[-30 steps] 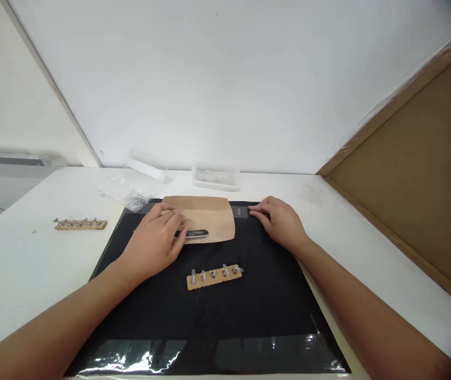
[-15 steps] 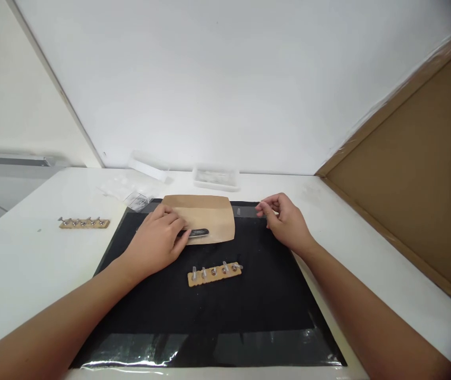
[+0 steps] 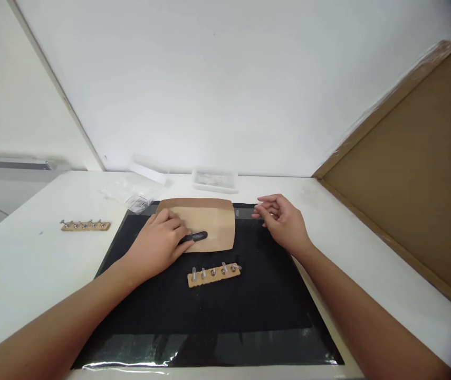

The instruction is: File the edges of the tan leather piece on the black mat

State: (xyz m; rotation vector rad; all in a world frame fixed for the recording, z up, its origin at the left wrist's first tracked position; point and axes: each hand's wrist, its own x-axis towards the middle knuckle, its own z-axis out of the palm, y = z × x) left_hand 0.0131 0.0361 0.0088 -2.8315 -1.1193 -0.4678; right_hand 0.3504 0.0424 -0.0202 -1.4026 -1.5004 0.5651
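Note:
My left hand (image 3: 162,240) is closed around a black nail file (image 3: 197,236), flat and round-ended, over a brown paper sheet (image 3: 217,221). My right hand (image 3: 284,221) is raised near the mat's far right edge, fingers curled and thumb toward the index finger. Something small and pale seems to be between the fingertips, too small to make out. A small clear piece (image 3: 237,213) lies between the paper and my right hand. Nearer me on the black mat (image 3: 249,306) rests a wavy-edged tan strip (image 3: 213,274) with several clear nail tips on round metal studs.
A second tan strip (image 3: 85,226) with metal studs lies on the white table at left. Behind the mat are a clear plastic bag (image 3: 124,192), a white lid (image 3: 148,170) and a translucent box (image 3: 214,180) of small pieces. A brown board (image 3: 411,163) leans at right.
The paper sheet has shifted slightly toward me. The nail file has turned and its visible end tilts up. My right fingertips have spread a little and the index finger is straighter.

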